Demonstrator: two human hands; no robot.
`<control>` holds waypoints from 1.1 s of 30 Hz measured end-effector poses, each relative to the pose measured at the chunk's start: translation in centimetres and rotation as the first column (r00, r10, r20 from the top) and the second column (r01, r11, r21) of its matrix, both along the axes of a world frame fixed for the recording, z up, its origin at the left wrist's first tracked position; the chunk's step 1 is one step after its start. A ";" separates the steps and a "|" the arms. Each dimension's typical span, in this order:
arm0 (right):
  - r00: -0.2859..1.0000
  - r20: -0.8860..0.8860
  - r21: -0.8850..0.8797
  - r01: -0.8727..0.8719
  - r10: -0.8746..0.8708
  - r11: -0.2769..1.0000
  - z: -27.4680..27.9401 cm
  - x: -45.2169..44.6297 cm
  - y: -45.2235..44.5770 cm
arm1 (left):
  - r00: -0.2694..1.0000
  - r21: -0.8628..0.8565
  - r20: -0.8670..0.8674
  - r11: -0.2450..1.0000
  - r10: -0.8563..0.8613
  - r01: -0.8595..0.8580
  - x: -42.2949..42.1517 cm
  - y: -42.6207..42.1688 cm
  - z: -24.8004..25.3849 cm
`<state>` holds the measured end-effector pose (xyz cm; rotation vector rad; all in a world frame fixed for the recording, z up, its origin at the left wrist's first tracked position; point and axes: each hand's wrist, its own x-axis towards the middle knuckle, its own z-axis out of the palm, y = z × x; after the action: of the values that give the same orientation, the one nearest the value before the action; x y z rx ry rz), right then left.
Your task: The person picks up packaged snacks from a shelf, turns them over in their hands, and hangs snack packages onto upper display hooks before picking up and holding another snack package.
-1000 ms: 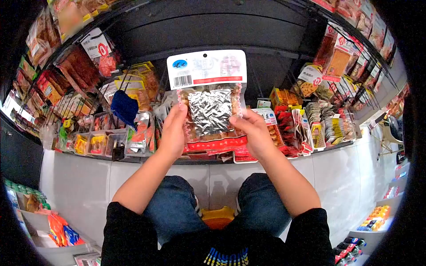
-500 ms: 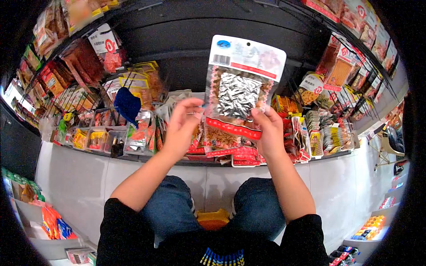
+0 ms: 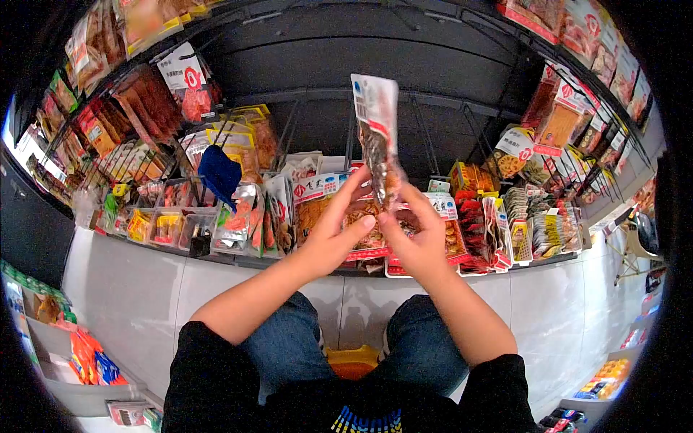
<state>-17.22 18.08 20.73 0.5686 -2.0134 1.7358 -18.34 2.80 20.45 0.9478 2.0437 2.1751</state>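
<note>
A snack packet (image 3: 377,137) with a white header and brown contents stands upright, turned nearly edge-on and a little blurred. My right hand (image 3: 415,234) grips its lower end between thumb and fingers. On the packet's left side is my left hand (image 3: 343,231), with its thumb apart from its fingers and the fingertips close to the lower edge; whether they touch it is not clear. Behind and below the hands, more packets with white headers (image 3: 317,189) lie in the shelf row.
Hanging packets fill racks on the left (image 3: 148,101) and right (image 3: 563,123). A dark blue cloth-like item (image 3: 219,175) hangs left of the hands. Clear boxes (image 3: 167,225) line the low shelf. A yellow stool (image 3: 352,361) shows between the knees.
The packet has turned from facing the camera to nearly edge-on, after moving right and then back toward the middle. My left hand let go of it, then came back beside it.
</note>
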 end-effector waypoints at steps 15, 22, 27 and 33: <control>0.979 -0.203 0.425 0.077 0.013 0.902 0.6 0.4 -1.0 | 0.988 0.160 0.152 0.987 0.006 -0.030 0.8 0.2 0.4; 0.972 -0.236 0.460 0.105 0.008 0.882 0.9 0.0 0.0 | 0.899 0.086 0.402 0.970 0.175 -0.227 0.8 -1.4 0.7; 0.958 -0.249 0.413 0.236 -0.141 0.879 0.8 -0.4 0.5 | 0.868 0.082 0.446 0.956 0.217 -0.281 1.2 -2.0 0.8; 0.982 -0.007 0.178 0.188 -0.190 0.966 -0.6 -0.6 1.5 | 0.879 -0.003 0.371 0.948 0.298 -0.320 2.2 -2.5 2.2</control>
<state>-17.79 19.57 20.13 0.4075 -2.1673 1.4612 -16.19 0.34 22.61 0.1868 2.0617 2.3434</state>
